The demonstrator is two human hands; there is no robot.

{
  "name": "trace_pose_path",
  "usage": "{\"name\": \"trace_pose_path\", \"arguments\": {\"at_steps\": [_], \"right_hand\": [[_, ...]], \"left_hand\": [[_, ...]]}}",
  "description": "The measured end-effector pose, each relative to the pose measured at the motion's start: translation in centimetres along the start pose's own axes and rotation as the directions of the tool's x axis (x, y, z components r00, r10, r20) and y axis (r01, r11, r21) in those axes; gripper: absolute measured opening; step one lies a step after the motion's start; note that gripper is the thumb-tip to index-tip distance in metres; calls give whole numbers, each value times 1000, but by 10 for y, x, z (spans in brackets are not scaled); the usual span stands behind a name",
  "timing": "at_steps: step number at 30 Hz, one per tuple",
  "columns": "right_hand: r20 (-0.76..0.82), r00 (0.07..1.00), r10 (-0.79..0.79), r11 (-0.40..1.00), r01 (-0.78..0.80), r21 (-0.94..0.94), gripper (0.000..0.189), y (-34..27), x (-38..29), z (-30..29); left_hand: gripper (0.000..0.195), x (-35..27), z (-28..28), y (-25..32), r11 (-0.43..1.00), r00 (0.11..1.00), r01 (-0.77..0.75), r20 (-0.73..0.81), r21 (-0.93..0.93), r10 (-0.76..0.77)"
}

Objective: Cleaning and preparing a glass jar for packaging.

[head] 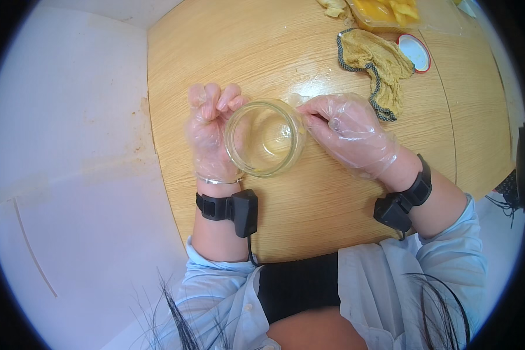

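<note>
An open clear glass jar (pixel 298 151) is between my two hands, its round mouth facing up towards me and no lid on it. My left hand (pixel 212 131), in a thin clear plastic glove, is at the jar's left side with its fingers curled; the rim hides the thumb, and whether it grips the jar cannot be told. On the other side my right hand (pixel 348 133), gloved the same way, has thumb and forefinger pinched together close to the jar's rim. Loose clear plastic sticks out at those fingertips. Whether they hold something is unclear.
A crumpled tan cloth (pixel 385 65) with a checked edge lies at the upper right, beside a red-rimmed white jar lid (pixel 414 53). Behind them stands a clear container (pixel 367 22) of yellow pieces. A white wall (pixel 70 131) borders the wooden table (pixel 315 210) on the left.
</note>
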State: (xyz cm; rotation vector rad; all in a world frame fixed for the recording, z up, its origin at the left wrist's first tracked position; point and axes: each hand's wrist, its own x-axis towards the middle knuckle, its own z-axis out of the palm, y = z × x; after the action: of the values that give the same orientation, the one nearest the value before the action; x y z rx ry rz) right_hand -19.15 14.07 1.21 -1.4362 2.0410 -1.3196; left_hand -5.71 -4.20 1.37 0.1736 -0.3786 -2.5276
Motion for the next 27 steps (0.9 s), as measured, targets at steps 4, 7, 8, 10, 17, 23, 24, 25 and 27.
{"name": "trace_pose_path", "arguments": {"at_steps": [4,7,8,10,17,23,24,25,27], "right_hand": [[17,1000,24,1000,-24,-14,14,-2,0,-1],[2,1000,28,1000,-28,10,14,-1,-1,0],[3,1000,13,1000,-13,-3,13,-2,-1,-1],[4,1000,-1,1000,1,-15,12,-1,-1,-1],[6,1000,3,999,-2,-45,12,-2,0,-1],[-4,1000,4,999,-4,-43,13,-1,-1,0],[0,1000,10,999,-10,-38,13,-2,-1,-1],[0,1000,9,999,-9,-38,13,-2,-1,-1],[17,999,28,999,-28,-29,14,-3,0,-2]], "left_hand": [[30,0,1,0,1000,1000,4,12,-17,-4],[29,0,0,-1,1000,999,-2,41,-3,2],[29,-1,3,-1,1000,1000,-3,9,-13,3],[30,-2,8,-3,1000,1000,-4,-24,-22,4],[28,0,-6,7,979,991,114,-51,-170,-124],[31,-2,1,6,995,992,96,-82,-40,-99],[33,-3,0,7,986,986,166,-20,-22,-166],[33,-4,1,5,986,986,165,-20,-22,-166],[29,-6,3,0,997,997,23,76,-80,-17]]}}
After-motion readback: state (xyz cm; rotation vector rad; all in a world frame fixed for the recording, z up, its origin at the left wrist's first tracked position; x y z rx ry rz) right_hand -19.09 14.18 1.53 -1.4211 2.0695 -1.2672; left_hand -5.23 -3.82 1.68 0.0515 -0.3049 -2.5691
